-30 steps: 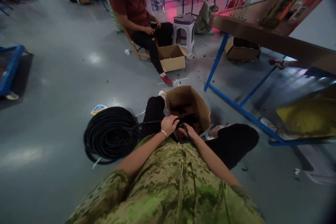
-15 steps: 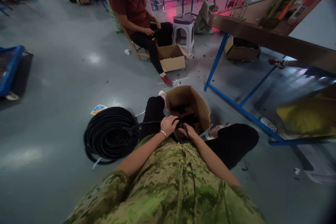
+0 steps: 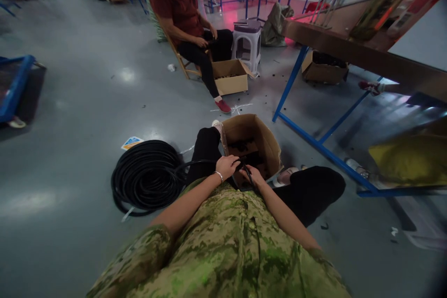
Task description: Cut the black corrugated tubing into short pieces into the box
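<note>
A black hose (image 3: pixel 199 163) runs from a large coil (image 3: pixel 139 172) on the floor at my left, across my thigh. My left hand (image 3: pixel 226 166) is closed around its end part above a cardboard box (image 3: pixel 267 137) between my legs. Close beside it, my right hand (image 3: pixel 254 177) is closed on a slim black thing (image 3: pixel 248 173), which looks like a tool handle; its exact kind is hard to make out. Both hands nearly meet over the box's near edge. Dark pieces (image 3: pixel 244 144) lie inside the box.
Ahead, a seated person (image 3: pixel 181 14) handles something dark over another cardboard box (image 3: pixel 232 84). A stool (image 3: pixel 247 39) stands beside them. To the right is a table with blue legs (image 3: pixel 291 84); a yellow bag (image 3: pixel 408 158) lies under it. A blue cart (image 3: pixel 17 88) stands far left.
The view has shifted slightly. My hands stay close together over the box, with the left still on the hose; only small hand movements show.
</note>
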A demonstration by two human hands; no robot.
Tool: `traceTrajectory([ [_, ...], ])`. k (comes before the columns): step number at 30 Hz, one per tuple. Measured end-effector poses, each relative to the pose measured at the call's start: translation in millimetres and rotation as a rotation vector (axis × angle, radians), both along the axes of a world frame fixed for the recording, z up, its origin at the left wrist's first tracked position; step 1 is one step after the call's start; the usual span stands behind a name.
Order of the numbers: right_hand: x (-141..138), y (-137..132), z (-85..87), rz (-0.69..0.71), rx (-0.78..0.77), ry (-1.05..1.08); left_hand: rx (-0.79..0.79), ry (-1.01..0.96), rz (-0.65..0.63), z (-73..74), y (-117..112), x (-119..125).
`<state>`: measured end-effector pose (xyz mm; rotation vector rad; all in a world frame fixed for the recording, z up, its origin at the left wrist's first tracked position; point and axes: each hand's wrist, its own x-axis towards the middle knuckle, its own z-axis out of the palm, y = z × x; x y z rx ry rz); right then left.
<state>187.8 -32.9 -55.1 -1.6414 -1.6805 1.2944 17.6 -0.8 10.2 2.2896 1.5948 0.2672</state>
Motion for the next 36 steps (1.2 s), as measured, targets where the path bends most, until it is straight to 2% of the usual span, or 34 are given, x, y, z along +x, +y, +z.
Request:
traceTrajectory([
  [5, 2.3, -4.1, 9.9, 0.001, 0.039, -0.194, -0.03, 0.011, 0.051, 1.4, 3.7, 0.5],
  [12, -1.6, -5.8, 17.8, -0.03, 0.092, -0.29, -0.035, 0.028, 0.1, 2.4, 4.8, 1.9],
  [22, -4.2, -2.3, 10.8, -0.006, 0.137, -0.357, -0.002, 0.102, 0.107, -8.2, 8.0, 0.9],
  [29, -5.9, -1.6, 5.6, -0.022, 0.084, -0.406, -0.002, 0.17, 0.081, -13.1, 9.2, 0.7],
  [33, -6.5, 1.1, 0.4, -0.048, 0.069, -0.375, -0.003, 0.198, 0.023, -16.1, 6.4, 0.6],
  [36, -5.2, 4.2, -4.1, -0.107, -0.026, -0.314, -0.007, 0.246, -0.008, -17.0, 3.1, -0.2],
])
